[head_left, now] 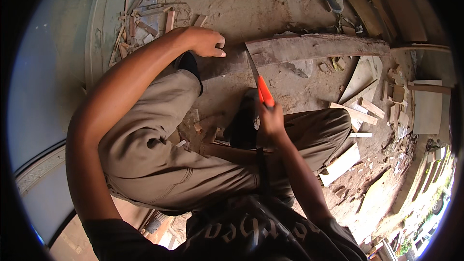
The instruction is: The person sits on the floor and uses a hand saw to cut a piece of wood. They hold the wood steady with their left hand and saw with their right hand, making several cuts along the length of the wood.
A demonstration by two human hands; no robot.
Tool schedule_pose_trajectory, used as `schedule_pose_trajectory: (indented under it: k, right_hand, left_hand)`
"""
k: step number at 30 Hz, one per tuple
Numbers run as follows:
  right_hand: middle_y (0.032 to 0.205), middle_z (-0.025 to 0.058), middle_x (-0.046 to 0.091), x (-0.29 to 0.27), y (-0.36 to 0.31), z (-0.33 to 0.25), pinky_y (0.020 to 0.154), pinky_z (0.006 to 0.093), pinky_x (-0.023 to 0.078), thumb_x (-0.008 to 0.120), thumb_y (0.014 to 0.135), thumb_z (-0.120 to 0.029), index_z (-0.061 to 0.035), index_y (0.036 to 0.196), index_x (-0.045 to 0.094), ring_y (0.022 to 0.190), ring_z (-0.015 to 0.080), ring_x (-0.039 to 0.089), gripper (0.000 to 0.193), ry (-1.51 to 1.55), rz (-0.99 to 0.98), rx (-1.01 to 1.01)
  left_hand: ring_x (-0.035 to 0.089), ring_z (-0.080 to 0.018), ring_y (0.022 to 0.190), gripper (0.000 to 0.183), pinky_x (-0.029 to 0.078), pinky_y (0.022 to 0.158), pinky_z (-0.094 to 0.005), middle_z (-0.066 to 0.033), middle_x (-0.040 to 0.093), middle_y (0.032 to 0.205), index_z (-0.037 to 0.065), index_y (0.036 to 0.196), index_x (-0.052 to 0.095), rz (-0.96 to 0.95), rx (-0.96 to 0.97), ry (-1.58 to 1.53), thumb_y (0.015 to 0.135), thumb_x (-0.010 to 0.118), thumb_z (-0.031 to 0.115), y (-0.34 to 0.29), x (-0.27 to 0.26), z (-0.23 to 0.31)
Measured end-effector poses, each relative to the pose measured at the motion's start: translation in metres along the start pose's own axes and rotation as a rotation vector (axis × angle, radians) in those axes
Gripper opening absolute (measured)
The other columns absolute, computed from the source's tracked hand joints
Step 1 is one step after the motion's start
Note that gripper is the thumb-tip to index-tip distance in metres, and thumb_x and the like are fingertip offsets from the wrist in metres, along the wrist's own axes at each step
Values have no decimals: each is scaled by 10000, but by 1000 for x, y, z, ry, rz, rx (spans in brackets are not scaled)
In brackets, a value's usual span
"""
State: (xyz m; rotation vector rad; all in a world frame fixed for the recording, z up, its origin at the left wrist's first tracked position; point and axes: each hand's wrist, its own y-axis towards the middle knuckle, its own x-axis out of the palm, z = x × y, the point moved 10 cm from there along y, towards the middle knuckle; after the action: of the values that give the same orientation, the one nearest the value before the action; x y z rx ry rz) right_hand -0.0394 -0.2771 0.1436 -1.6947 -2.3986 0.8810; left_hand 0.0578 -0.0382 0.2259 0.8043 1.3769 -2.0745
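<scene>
My right hand point(271, 116) is wrapped round the orange handle of a handsaw point(262, 92). The saw's narrow dark blade points away from me and lies across a long, rough wooden plank point(314, 47), its tip near the plank's far edge. Left of the blade, my left hand point(207, 42) is over the plank's left part with its fingers curled in and nothing visible in them; whether it presses on the wood I cannot tell. My bent left knee and dark shoe are close below that hand.
Wood offcuts point(145, 26) lie heaped at the far left beside a pale panel. Scraps and boards point(357, 111) litter the dirt floor on the right. A clear plastic container point(332, 1) lies at the far right, near long boards. My right leg point(314, 133) is bent below the plank.
</scene>
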Motion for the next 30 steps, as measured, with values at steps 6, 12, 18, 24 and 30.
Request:
schedule_pose_trajectory:
  k: [6,12,18,24,30]
  right_hand:
    - [501,63,468,15,-16,-34,468,345,381,619,844,-217,18,639,506,506,93,437,332,-28,-52,-70]
    - [515,54,481,3,-35,14,463,332,385,648,828,-209,31,643,522,519,84,445,329,24,-30,-33]
    - [490,126,465,28,31,-14,469,396,383,616,830,-252,46,632,529,495,157,440,368,-92,-123,-78]
    - [525,100,497,-12,-51,11,544,364,438,624,762,-155,40,662,522,543,136,499,241,-5,14,-8]
    - [658,195,583,23,33,-23,563,414,447,608,814,-234,57,772,561,618,233,584,298,-120,-94,-49]
  left_hand:
    - [652,-308,918,469,504,777,-397,-162,674,1002,35,1145,594,122,99,-41,894,573,431,3,-16,1]
    - [650,-310,918,485,503,765,-398,-158,679,988,23,1150,585,27,8,98,889,584,432,10,4,-20]
    - [647,-315,911,437,506,758,-395,-169,669,999,27,1114,590,56,144,-71,891,596,402,2,4,11]
    - [640,-327,948,458,495,811,-414,-165,671,1003,26,1142,594,-86,-17,31,879,610,400,0,32,-16]
    - [646,-323,869,425,498,735,-419,-164,674,926,19,1099,595,6,124,12,876,619,380,9,14,8]
